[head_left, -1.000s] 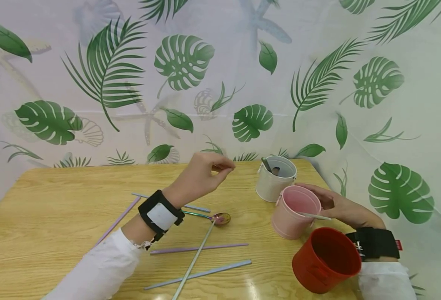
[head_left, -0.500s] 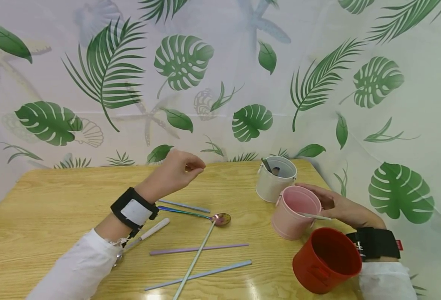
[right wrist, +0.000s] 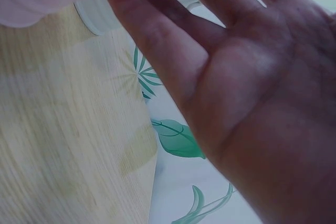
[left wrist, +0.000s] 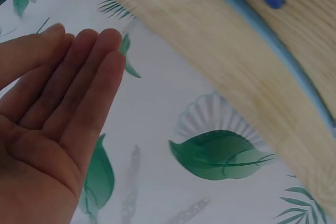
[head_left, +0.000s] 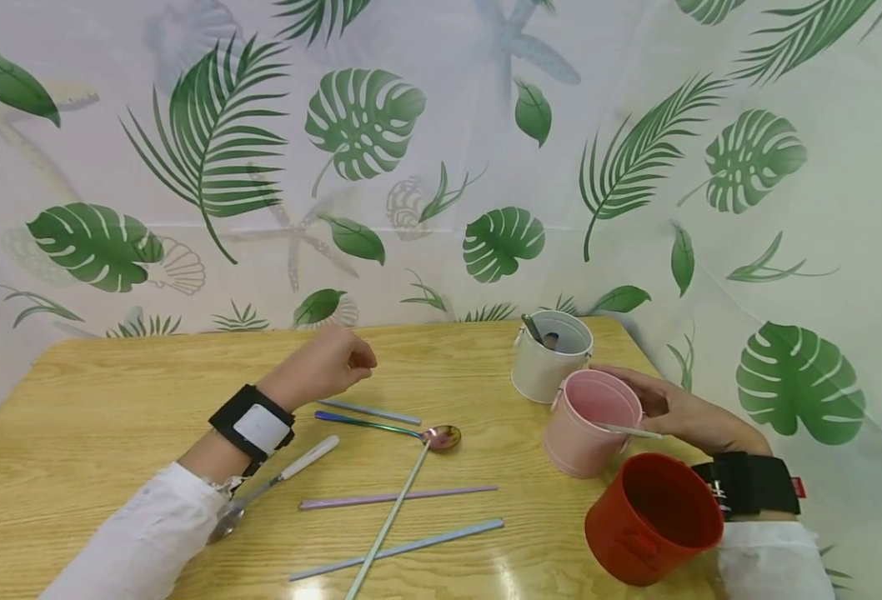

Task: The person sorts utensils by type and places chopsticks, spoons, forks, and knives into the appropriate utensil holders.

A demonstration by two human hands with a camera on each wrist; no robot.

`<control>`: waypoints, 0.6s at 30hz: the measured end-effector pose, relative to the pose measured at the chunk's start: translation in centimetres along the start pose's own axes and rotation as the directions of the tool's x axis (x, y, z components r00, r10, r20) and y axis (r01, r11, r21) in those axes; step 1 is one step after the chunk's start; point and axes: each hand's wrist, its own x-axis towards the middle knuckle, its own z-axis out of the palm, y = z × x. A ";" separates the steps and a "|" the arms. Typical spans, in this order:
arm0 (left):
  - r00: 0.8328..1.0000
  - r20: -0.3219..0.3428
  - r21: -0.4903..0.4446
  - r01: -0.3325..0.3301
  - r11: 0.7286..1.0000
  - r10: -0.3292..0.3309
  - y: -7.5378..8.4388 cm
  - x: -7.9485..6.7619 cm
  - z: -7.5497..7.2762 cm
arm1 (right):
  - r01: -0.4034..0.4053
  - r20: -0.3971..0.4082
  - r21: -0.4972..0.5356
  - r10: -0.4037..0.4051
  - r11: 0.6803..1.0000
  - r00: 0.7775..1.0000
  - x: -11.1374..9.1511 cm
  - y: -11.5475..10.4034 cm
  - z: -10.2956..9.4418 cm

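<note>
My left hand (head_left: 328,364) hovers over the back left of the table with nothing in it. In the left wrist view its fingers (left wrist: 86,87) are nearly straight, the thumb beside them. A blue stick (head_left: 377,412) and a rainbow-coloured spoon (head_left: 441,437) lie to its right. My right hand (head_left: 689,417) reaches behind the pink bucket (head_left: 572,437), its extended fingers touching the side; some fingertips are hidden. A pale stick (head_left: 632,432) pokes out over that bucket's rim. The red bucket (head_left: 621,546) stands just in front, tilted in view.
Behind the pink bucket stands a white bucket (head_left: 538,375) with utensils inside. A white-handled spoon (head_left: 309,458) lies partly under my left forearm in view. A purple stick (head_left: 396,498), a pale green stick (head_left: 388,525) and another blue stick (head_left: 418,543) lie on the front table (head_left: 531,500).
My left hand has moved left and lowered, away from the buckets, uncovering the white-handled spoon and the rainbow spoon's handle. The right hand and the buckets have stayed put.
</note>
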 end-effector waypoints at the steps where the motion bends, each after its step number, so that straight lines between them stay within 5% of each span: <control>1: 1.000 0.015 0.005 -0.002 1.000 0.002 -0.4 0.0 0.2 | -0.004 -0.007 -0.009 0.004 1.000 1.000 0.0 0.0 0.0; 7: 0.997 0.056 0.074 -0.060 0.995 0.056 -1.8 -0.4 1.2 | -0.015 -0.014 -0.019 0.014 1.000 1.000 0.0 0.1 -0.1; 18: 0.992 0.123 0.092 -0.040 0.995 0.029 -2.3 -0.6 2.6 | -0.019 -0.004 -0.015 0.019 1.000 1.000 0.0 -0.2 -0.1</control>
